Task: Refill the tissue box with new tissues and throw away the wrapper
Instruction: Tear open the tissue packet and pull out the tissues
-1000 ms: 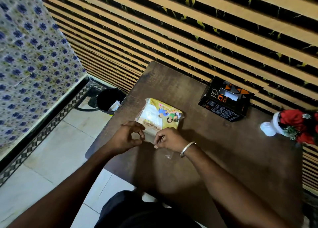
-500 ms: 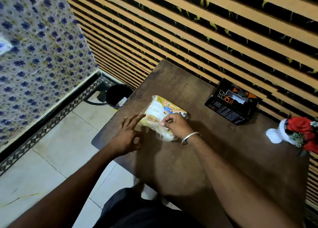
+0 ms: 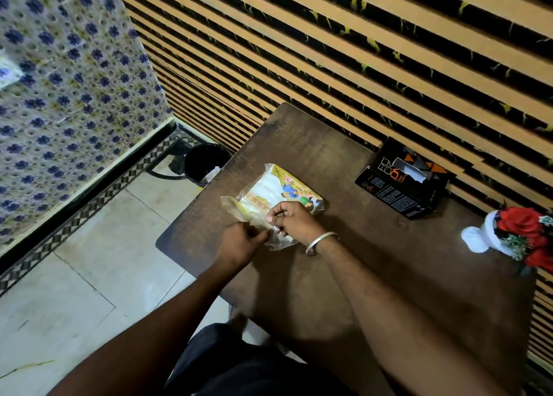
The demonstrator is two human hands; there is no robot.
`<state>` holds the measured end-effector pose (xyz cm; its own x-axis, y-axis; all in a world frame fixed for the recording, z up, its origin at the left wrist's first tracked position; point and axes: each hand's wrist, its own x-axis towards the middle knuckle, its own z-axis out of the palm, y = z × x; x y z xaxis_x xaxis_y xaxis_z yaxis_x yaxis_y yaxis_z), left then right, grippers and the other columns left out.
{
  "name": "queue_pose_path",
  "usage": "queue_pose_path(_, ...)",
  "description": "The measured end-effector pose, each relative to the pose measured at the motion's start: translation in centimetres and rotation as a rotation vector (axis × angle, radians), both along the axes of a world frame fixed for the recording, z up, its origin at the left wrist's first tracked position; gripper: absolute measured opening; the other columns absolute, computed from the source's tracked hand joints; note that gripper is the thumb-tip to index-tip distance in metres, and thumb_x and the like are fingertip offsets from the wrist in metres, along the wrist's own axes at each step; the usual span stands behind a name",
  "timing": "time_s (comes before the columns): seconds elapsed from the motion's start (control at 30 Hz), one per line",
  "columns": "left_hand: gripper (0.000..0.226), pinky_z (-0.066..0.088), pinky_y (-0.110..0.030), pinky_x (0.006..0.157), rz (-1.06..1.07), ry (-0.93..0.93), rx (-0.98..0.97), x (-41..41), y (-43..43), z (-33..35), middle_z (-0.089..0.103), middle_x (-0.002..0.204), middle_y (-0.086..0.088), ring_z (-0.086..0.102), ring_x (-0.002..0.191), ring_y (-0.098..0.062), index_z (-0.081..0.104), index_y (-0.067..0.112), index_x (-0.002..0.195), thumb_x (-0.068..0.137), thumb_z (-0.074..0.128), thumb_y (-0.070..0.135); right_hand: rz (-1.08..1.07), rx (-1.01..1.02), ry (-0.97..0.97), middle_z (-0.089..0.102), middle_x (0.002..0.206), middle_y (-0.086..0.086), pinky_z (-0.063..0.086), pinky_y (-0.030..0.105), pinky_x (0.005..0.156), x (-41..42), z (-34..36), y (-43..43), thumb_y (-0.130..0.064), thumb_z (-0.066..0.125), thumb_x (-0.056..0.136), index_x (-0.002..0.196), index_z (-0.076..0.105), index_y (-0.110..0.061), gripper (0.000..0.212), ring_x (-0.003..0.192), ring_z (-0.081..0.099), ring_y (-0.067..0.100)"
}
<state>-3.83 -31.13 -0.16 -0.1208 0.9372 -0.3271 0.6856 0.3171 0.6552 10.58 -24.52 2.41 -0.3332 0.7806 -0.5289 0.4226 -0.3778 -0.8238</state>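
Note:
A pack of white tissues in a yellow printed plastic wrapper [image 3: 276, 190] lies on the dark wooden table [image 3: 374, 261], near its left side. My left hand [image 3: 241, 241] and my right hand [image 3: 291, 220] both pinch the clear loose near end of the wrapper, which is pulled up and crumpled between them. A silver bangle sits on my right wrist. The black tissue box [image 3: 402, 180], with its top slot showing, stands at the back of the table against the wall, apart from both hands.
A black waste bin [image 3: 203, 163] stands on the tiled floor by the table's far left corner. A white vase with red flowers [image 3: 514, 235] sits at the table's right edge. A striped wall runs behind the table.
My left hand has closed and come onto the wrapper's near end beside the right hand. The wrapper's clear end is now lifted and stretched between both hands.

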Motion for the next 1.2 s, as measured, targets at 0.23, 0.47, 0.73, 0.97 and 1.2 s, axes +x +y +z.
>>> queue_pose_path(0.23, 0.037, 0.037, -0.027, 0.058, 0.101, 0.036, -0.082, -0.4, -0.4, -2.9, 0.069, 0.07, -0.015, 0.068, 0.071, -0.032, 0.064, 0.003, 0.069, 0.09, 0.063, 0.034, -0.055, 0.062, 0.003, 0.053, 0.061, 0.004, 0.037, 0.009, 0.044, 0.5, 0.3, 0.9, -0.002, 0.06, 0.092, 0.075, 0.055, -0.017, 0.023, 0.047, 0.05, 0.002)
queue_pose_path(0.47, 0.037, 0.044, -0.022, 0.046, 0.475, -0.474, -0.298, -0.5, -1.9, -2.7, 0.06, 0.053, -0.01, 0.059, 0.042, -0.02, 0.069, 0.001, 0.069, 0.097, 0.057, 0.021, -0.124, 0.07, 0.036, 0.055, 0.067, 0.002, 0.037, 0.014, 0.043, 0.7, 0.1, 1.4, -0.003, 0.057, 0.093, 0.077, 0.055, -0.018, 0.022, 0.053, 0.053, 0.007)
queue_pose_path(0.73, 0.057, 0.044, -0.031, 0.05, 0.478, -0.41, -0.273, -0.8, -5.7, -1.5, 0.054, 0.044, -0.012, 0.051, 0.04, -0.021, 0.06, 0.006, 0.05, 0.096, 0.056, 0.039, -0.017, 0.117, 0.064, 0.054, 0.067, 0.001, 0.04, 0.014, 0.046, 0.6, -0.2, -0.2, 0.004, 0.066, 0.084, 0.086, 0.056, -0.011, 0.018, 0.049, 0.054, 0.005)
queue_pose_path(0.97, 0.016, 0.046, -0.009, 0.071, 0.257, -0.238, 0.166, 1.0, -2.7, 0.9, 0.069, 0.088, 0.006, 0.064, 0.079, -0.006, 0.072, 0.011, 0.095, 0.088, 0.06, 0.002, 0.05, 0.17, 0.062, 0.053, 0.072, 0.007, 0.045, 0.02, 0.055, -0.1, -0.4, -1.3, 0.006, 0.067, 0.078, 0.089, 0.06, -0.004, 0.017, 0.054, 0.05, 0.011)
queue_pose_path(1.2, 0.015, 0.047, -0.02, 0.055, 0.018, -0.264, -0.208, -0.1, -0.6, -2.2, 0.066, 0.069, -0.002, 0.056, 0.046, 0.004, 0.071, 0.011, 0.078, 0.075, 0.066, -0.003, 0.059, 0.28, 0.035, 0.052, 0.067, 0.005, 0.04, 0.018, 0.054, 0.4, -0.2, -1.9, 0.001, 0.067, 0.077, 0.091, 0.063, -0.014, 0.02, 0.049, 0.047, 0.01)
